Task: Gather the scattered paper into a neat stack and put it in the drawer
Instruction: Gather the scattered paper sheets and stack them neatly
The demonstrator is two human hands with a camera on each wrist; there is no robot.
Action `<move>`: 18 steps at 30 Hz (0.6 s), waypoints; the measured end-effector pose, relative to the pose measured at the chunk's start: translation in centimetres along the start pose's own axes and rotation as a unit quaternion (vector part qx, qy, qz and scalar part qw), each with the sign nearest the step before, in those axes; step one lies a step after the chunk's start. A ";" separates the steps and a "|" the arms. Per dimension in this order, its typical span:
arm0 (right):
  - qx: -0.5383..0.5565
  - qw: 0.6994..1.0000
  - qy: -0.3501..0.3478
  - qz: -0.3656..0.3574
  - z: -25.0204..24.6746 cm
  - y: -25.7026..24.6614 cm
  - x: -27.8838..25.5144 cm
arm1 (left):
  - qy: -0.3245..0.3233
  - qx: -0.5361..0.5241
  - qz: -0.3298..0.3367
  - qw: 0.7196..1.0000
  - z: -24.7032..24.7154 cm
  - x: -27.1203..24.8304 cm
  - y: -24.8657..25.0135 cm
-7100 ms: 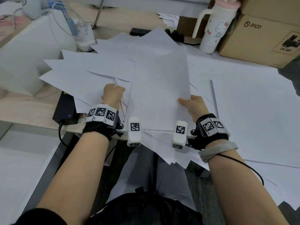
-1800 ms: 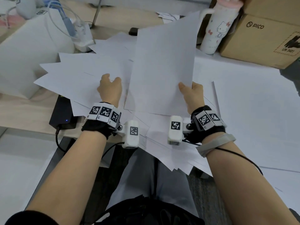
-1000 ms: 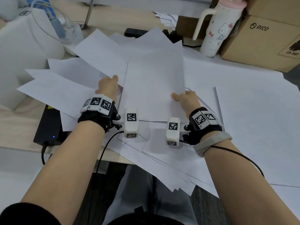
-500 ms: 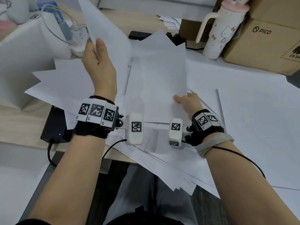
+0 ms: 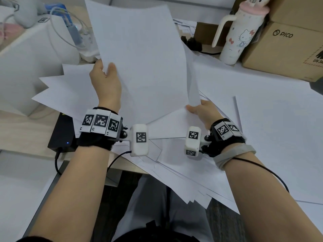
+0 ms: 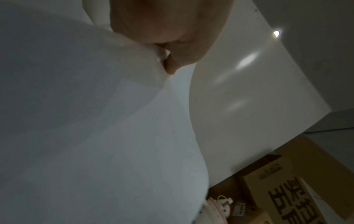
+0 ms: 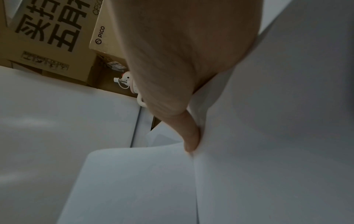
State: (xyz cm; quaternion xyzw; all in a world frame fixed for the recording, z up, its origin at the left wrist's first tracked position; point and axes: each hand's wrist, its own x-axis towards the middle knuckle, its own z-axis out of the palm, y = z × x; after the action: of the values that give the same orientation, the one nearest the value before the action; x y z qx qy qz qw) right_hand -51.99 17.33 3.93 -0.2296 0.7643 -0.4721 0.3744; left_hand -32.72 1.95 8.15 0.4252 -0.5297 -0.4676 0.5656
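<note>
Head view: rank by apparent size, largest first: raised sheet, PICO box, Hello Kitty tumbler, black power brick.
1. raised sheet, held up near the camera, so nearness inflates it.
2. PICO box, cut off by the frame edge; visible part only.
3. Hello Kitty tumbler
4. black power brick, partly hidden under paper and the wrist; close to the tumbler, order unsure.

Head camera looks down over the desk; wrist cameras sit close behind raised paper (image 5: 139,55), sharing the cardboard box (image 5: 286,49).

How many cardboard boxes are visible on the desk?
2: the PICO box at far right, and another box stacked on top of it. More may be hidden.
</note>
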 end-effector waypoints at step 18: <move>0.025 0.999 0.034 0.011 0.3 0.4 0.5 | -0.116 0.158 -0.102 0.975 2.4 -1.4 -4.8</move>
State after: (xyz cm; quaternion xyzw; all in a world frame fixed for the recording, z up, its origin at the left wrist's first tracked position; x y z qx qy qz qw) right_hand -52.02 16.99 3.37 -0.1958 0.7667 -0.4950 0.3590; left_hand -35.48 2.38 3.39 0.5038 -0.6127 -0.4796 0.3752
